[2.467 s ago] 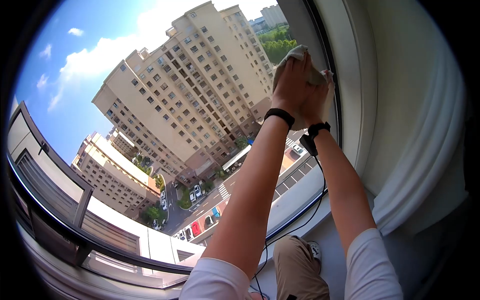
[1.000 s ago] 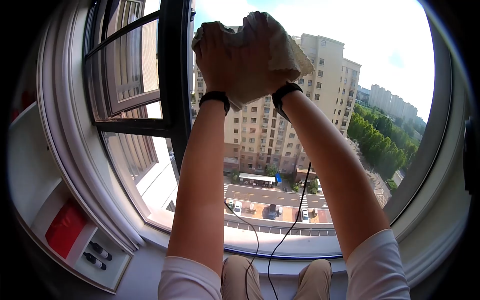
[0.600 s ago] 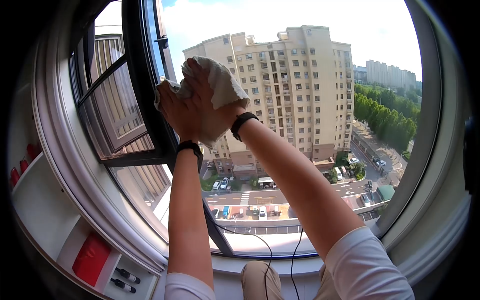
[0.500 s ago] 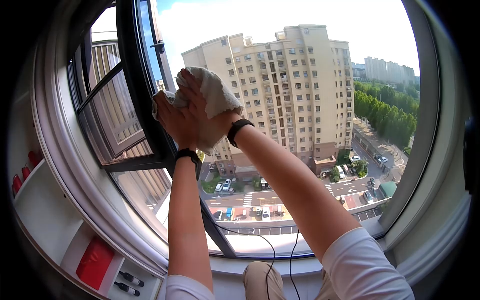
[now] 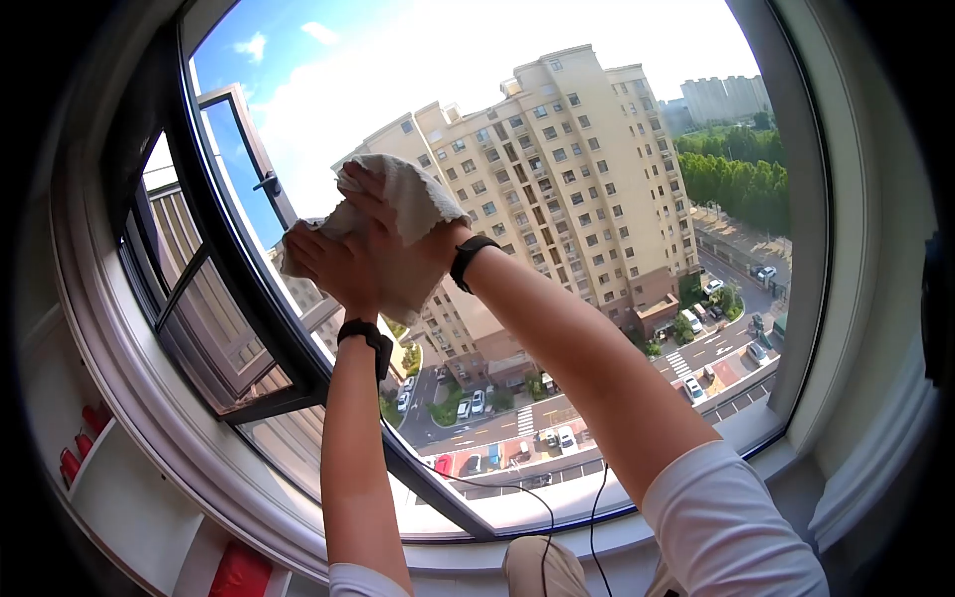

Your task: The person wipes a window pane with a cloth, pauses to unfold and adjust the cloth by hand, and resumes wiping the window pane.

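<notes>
A pale grey-beige cloth (image 5: pixel 423 199) is spread and bunched against the large window pane, with both of my hands on it. My left hand (image 5: pixel 343 264) presses the cloth's left part, its fingers bent over the folds. Just right of it and slightly higher, my right hand (image 5: pixel 398 234) holds the cloth, with its fingers pointing up and left. The hands are close together, and part of the cloth hangs below them. Both wrists wear black bands. The dark window frame (image 5: pixel 249 298) runs down beside the left hand.
An opened window sash (image 5: pixel 244 159) with a handle stands outside on the left. Thin black cables (image 5: pixel 550 517) hang by my knee (image 5: pixel 547 565) near the sill. Lower left are white shelves (image 5: pixel 129 497) with red items. A curtain (image 5: pixel 880 478) hangs at right; buildings and parked cars lie outside.
The view has turned and tilted, so the building outside leans. Both hands and the cloth have shifted away from the dark frame, across the pane, still together.
</notes>
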`<state>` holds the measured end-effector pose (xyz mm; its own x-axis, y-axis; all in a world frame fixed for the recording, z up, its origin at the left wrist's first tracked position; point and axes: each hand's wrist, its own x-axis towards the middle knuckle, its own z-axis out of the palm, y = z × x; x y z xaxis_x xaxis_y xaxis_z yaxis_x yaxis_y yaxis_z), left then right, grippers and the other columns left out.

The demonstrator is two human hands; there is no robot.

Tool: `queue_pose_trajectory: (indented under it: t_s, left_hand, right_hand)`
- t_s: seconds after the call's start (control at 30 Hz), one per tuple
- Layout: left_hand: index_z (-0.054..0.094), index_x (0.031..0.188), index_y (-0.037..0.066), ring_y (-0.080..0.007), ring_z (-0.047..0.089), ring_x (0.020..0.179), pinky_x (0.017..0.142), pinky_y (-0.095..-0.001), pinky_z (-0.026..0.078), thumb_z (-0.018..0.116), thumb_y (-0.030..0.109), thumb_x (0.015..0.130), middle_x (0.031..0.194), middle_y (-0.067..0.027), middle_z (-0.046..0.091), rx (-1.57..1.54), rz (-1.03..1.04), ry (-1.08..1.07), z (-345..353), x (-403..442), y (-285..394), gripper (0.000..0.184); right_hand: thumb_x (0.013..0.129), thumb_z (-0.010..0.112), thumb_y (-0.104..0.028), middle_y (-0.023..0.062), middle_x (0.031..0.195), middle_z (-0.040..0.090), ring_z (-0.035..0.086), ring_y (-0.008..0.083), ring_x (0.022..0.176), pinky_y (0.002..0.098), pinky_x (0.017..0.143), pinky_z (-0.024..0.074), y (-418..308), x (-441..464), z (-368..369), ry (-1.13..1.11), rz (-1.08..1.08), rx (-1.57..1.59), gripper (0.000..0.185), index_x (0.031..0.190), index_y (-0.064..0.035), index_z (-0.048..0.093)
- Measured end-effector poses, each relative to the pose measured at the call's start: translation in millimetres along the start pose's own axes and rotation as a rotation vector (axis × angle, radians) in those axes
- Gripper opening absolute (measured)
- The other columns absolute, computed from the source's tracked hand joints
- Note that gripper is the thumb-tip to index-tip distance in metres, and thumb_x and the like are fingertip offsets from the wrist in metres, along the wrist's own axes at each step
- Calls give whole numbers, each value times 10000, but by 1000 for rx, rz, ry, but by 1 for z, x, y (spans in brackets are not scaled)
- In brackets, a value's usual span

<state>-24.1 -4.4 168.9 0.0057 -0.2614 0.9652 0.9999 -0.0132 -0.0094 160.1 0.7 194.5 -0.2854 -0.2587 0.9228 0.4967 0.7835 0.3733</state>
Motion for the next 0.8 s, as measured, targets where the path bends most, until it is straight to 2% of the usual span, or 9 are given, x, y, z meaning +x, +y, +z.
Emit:
queue_pose_trajectory:
  t_s: [0.07, 0.1, 0.13, 0.17, 0.3, 0.53, 0.8]
  left_hand:
    - [294, 1572, -105, -497, 255, 1530, 1267, -576, 202, 478, 314, 965, 1618, -351, 295, -31, 23, -54, 7, 20, 42, 761]
    - [317, 1569, -92, -491, 275, 1522, 1262, -573, 218, 489, 323, 958, 1612, -339, 316, -52, 26, -42, 13, 29, 64, 759]
    - [331, 1572, -73, -463, 288, 1527, 1257, -565, 228, 501, 328, 951, 1619, -308, 332, -91, 150, 11, 22, 45, 105, 759]
    - [334, 1577, -61, -451, 294, 1530, 1254, -563, 228, 506, 334, 948, 1627, -293, 332, -113, 175, 5, 21, 52, 131, 762]
    - [337, 1593, -31, -425, 305, 1535, 1241, -566, 229, 515, 344, 939, 1657, -263, 317, -178, 192, -30, 22, 59, 194, 775]
    - [330, 1607, -20, -413, 322, 1533, 1226, -584, 242, 536, 343, 922, 1664, -253, 317, -211, 236, -28, 20, 58, 210, 803]
    - [397, 1545, -29, -378, 373, 1507, 1216, -561, 280, 555, 369, 935, 1609, -221, 401, -236, 257, 14, 23, 57, 211, 745]
  right_hand:
    - [1000, 572, -175, 60, 1729, 276, 311, 306, 1567, 460, 1292, 285, 32, -2, -31, 46, 17, 39, 619, 1601, -225, 432]
    - [997, 566, -146, 77, 1724, 280, 292, 308, 1575, 469, 1293, 278, 44, -5, -60, 80, 45, -28, 622, 1602, -186, 426]
    - [995, 559, -118, 94, 1720, 284, 273, 311, 1583, 478, 1295, 272, 60, -11, -86, 112, 76, -94, 625, 1604, -147, 420]
    - [989, 563, -111, 115, 1715, 284, 262, 317, 1586, 487, 1294, 269, 75, -14, -98, 170, 66, -73, 633, 1604, -129, 412]
    - [973, 563, -87, 174, 1698, 283, 249, 348, 1588, 513, 1288, 259, 105, -34, -134, 200, 146, -129, 646, 1598, -98, 404]
    - [955, 564, -74, 210, 1683, 295, 256, 381, 1579, 533, 1275, 272, 101, -47, -150, 245, 134, -109, 630, 1571, -64, 429]
    - [949, 567, -73, 216, 1672, 311, 239, 414, 1576, 544, 1274, 267, 98, -54, -147, 280, 152, -125, 628, 1564, -60, 440]
